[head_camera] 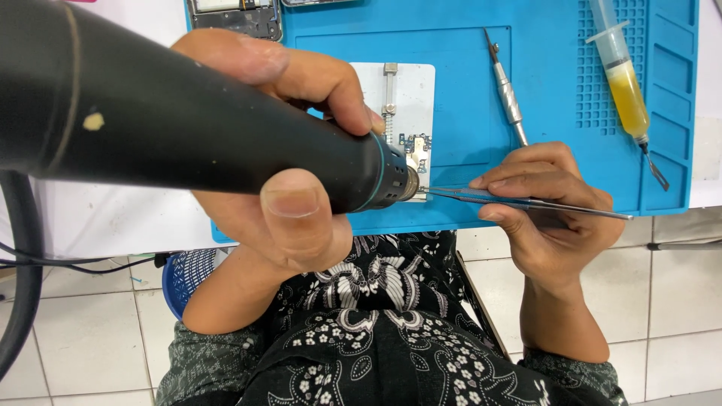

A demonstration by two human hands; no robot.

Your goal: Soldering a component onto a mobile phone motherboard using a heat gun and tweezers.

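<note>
Hot-air gun and tweezers meeting at a small circuit board on a blue mat.

The left hand (293, 150) is wrapped tight around the black hot-air gun (188, 120), whose metal nozzle points at the board (416, 146) clamped in a white holder (410, 90) near the front of the mat (541, 98). The right hand (545, 203) pinches a pair of tweezers (526, 201), held almost flat, with the tips reaching the board just beside the nozzle (the exact contact point is too small to make out). Behind the right hand lie a metal screwdriver (508, 94) and, well apart to the right, a syringe (624, 83) of yellow paste. An opened phone (237, 16) sits at the mat's far-left corner. The mat rests on a white desk (113, 210).
</note>
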